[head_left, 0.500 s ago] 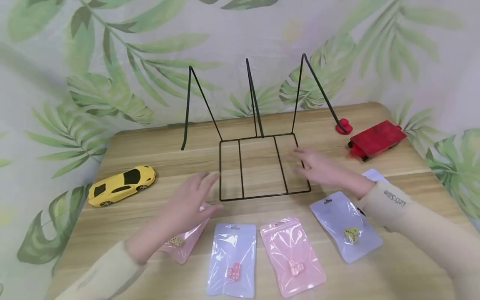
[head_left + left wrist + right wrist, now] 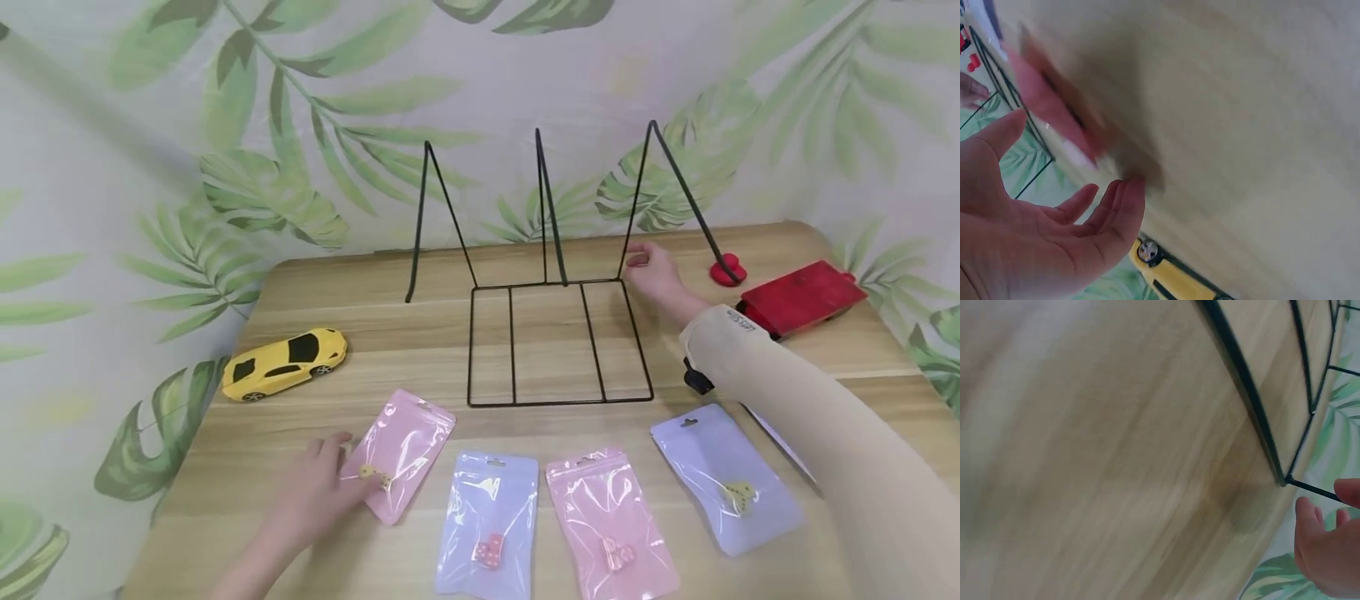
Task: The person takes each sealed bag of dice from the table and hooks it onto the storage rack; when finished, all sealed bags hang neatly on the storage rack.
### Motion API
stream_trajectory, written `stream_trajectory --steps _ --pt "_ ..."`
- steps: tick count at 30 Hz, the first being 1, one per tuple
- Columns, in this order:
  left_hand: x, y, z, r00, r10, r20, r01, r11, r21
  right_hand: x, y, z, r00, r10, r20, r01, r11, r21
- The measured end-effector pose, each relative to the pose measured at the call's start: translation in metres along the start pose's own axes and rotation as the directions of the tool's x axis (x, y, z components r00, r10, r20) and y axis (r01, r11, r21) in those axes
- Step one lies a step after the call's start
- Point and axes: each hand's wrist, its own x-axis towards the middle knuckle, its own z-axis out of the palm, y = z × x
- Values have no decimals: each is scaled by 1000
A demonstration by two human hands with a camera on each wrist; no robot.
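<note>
My left hand [image 2: 311, 492] is at the left edge of a pink zip pouch [image 2: 420, 433] with yellow dice inside, its thumb overlapping the pouch in the head view. In the left wrist view the fingers [image 2: 1129, 206] are loosely bent and nothing lies in the palm. A black wire rack [image 2: 558, 404] stands mid-table, with a flat base and three bent wire arms rising at its back. Beside its back right corner is my right hand [image 2: 656, 279], thumb and fingers apart around the upright wire [image 2: 1310, 488] in the right wrist view.
A lilac pouch [image 2: 487, 500] and a pink pouch [image 2: 611, 508] with pinkish dice lie in front. Another lilac pouch [image 2: 720, 467] is at right, partly over a further one. A yellow toy car [image 2: 285, 364] sits left; a red toy vehicle [image 2: 802, 298] and small red object [image 2: 727, 269] sit right.
My right hand has moved back from the base's right side to the rear corner. My left hand has drawn back toward the near left, uncovering the pink pouch. The head view has shifted left.
</note>
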Motion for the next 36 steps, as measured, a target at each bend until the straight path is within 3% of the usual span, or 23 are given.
stream_trajectory --steps 7,14,19,26,28,30,33,36 --pt "7 13 5 1000 4 -1 -4 999 -35 6 14 2 999 -33 -34 29 995 -96" --pt "12 14 3 995 -30 95 43 990 -136 6 17 6 997 -65 -44 58 987 -147" --pt "14 13 1 990 -44 136 78 963 -260 8 16 8 994 -95 -61 82 980 -178" --pt "14 16 -9 988 -8 153 70 911 -406 7 16 9 995 -86 -58 73 979 -192" --pt "12 19 -16 992 46 120 19 871 -491 8 17 10 995 -85 -53 74 979 -192" --pt "10 24 -24 992 112 65 -54 811 -582 9 17 11 995 -83 -55 71 978 -195" --pt "4 37 -36 976 211 -51 -183 677 -713 13 16 13 994 -86 -61 73 978 -197" --pt "-3 57 -46 956 246 -162 -273 533 -801 15 14 16 994 -89 -63 75 977 -199"
